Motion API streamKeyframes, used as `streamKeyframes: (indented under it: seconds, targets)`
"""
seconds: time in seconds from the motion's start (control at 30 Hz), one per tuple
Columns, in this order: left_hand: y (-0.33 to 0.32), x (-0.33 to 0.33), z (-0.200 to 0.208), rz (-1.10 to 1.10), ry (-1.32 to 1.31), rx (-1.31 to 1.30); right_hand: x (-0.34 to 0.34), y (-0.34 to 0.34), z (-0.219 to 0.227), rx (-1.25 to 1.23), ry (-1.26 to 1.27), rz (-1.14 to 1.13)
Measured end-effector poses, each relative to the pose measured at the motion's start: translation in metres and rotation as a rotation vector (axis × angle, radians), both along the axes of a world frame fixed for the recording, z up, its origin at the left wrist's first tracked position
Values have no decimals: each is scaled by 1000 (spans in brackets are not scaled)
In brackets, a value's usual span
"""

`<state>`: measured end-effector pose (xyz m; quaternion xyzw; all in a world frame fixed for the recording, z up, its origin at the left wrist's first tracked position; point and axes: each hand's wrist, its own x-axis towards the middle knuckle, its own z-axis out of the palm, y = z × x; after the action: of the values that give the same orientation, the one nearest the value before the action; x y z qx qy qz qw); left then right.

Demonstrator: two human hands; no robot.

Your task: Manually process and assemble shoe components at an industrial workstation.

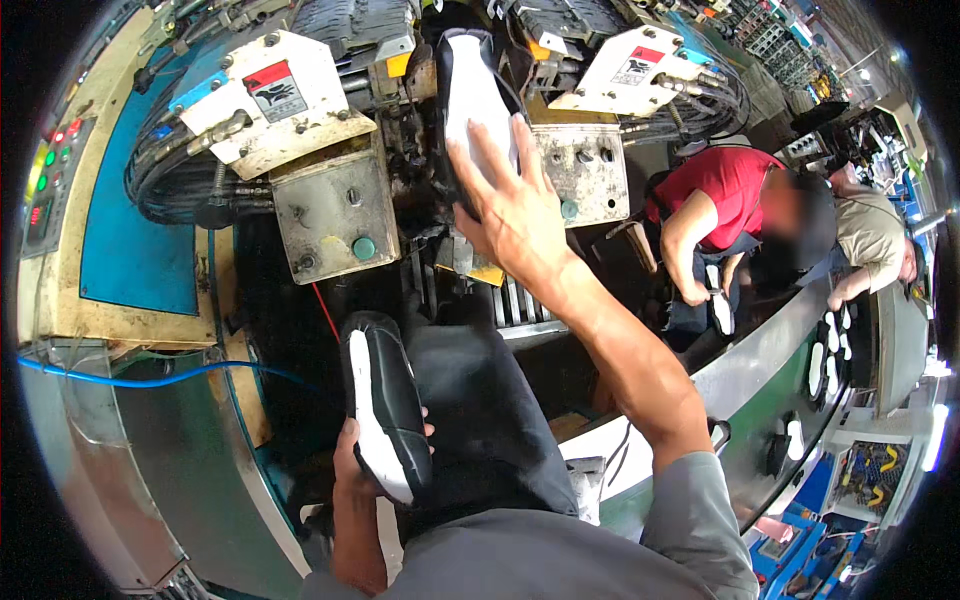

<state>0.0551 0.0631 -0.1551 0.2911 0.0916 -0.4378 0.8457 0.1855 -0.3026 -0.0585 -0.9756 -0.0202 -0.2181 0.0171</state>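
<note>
A black shoe upper with a white sole board (388, 420) is in my left hand (350, 455), low and left of centre above my leg. My left thumb lies along one side of it and fingertips show at the other. Farther ahead, a second black shoe upper with a white underside (468, 85) sits sole up in the middle of a machine (345, 25). My right hand (512, 200) reaches over its near end. The fingers are stretched out and spread across the white underside; my thumb is beside the near end.
White metal guards (275, 105) and hoses flank the machine's middle, above control boxes (340, 215) with green buttons. A lit control panel (50, 190) stands left, near a blue hose (150, 380). A co-worker in red (725, 200) handles a shoe. A green conveyor (745, 420) carries shoe parts.
</note>
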Motion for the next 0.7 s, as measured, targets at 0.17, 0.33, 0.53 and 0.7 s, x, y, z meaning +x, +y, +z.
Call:
streamKeyframes:
  seconds: [0.17,0.33,0.53,0.7]
  targets:
    - [-25,23,4,46,88,210,65,-23,6,24,-51,26]
    - [-47,54,-7,31,76,353,124,-55,20,39,-76,31]
    - [-56,75,-31,39,95,426,137,-60,38,0,-169,-1]
    - [-58,77,-32,-19,-2,393,134,-38,64,-5,-161,-13]
